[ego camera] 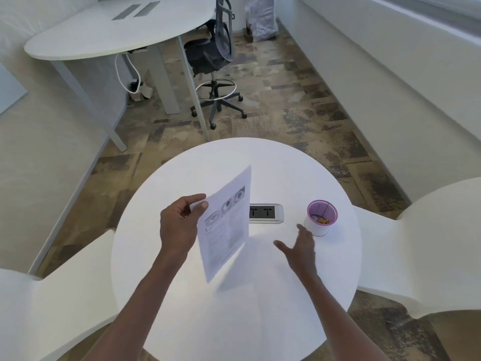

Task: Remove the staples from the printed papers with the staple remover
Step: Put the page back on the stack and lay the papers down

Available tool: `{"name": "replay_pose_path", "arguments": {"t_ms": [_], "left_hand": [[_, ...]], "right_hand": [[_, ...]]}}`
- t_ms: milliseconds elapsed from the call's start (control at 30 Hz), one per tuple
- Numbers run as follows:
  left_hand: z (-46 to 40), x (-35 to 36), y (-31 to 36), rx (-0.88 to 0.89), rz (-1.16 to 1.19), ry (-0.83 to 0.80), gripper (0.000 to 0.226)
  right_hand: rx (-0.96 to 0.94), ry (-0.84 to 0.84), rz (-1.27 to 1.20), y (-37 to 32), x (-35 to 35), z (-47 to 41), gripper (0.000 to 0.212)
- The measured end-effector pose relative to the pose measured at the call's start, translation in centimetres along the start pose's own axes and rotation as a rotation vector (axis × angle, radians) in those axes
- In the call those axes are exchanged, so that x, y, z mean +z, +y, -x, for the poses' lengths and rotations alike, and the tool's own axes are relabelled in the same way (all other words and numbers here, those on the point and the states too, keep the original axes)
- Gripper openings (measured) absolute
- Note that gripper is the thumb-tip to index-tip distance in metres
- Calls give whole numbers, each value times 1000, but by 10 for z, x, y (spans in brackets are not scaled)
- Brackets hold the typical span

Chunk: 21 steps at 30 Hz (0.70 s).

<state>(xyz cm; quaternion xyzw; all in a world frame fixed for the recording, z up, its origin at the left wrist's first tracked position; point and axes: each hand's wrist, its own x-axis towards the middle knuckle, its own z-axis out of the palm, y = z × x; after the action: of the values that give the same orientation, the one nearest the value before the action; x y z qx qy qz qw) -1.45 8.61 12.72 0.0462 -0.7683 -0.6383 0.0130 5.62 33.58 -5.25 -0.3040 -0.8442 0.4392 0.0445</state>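
Two bare hands work above a round white table [234, 303] with a smooth matt top; the printed papers [225, 225] are white sheets held up off the table, tilted and slightly blurred, with three grey eye-like pictures along the upper part and lines of small text below, too fine to read; whether a staple sits in them cannot be told; the left hand [179, 225] pinches the papers' upper left corner between thumb and fingers, closed on them; the right hand [299, 246] is open with fingers spread, holding nothing, low over the table and just beside a small cup [321, 217]; whether it touches the cup cannot be told; the cup is round, white outside with a purple rim and lining, and holds a few small gold-coloured bits; a rectangular socket panel [265, 213] with dark face and pale frame is set in the table, behind the papers.
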Motion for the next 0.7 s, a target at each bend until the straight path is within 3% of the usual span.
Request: {"name": "replay_pose_path", "arguments": {"t_ms": [133,333,467,700], "left_hand": [[-2,-24,6,37,-22,-85,11],[-11,-63,9,46,82,-228,14],[-20,-84,9,42,222,-262,14],[-50,-84,-2,-70,328,-177,15]], "right_hand": [[-107,-162,-87,-44,13,1,99],[-131,-322,-297,-73,30,32,50],[-132,-328,-419,-88,40,65,33],[-17,-168,-522,-87,47,108,17]]}}
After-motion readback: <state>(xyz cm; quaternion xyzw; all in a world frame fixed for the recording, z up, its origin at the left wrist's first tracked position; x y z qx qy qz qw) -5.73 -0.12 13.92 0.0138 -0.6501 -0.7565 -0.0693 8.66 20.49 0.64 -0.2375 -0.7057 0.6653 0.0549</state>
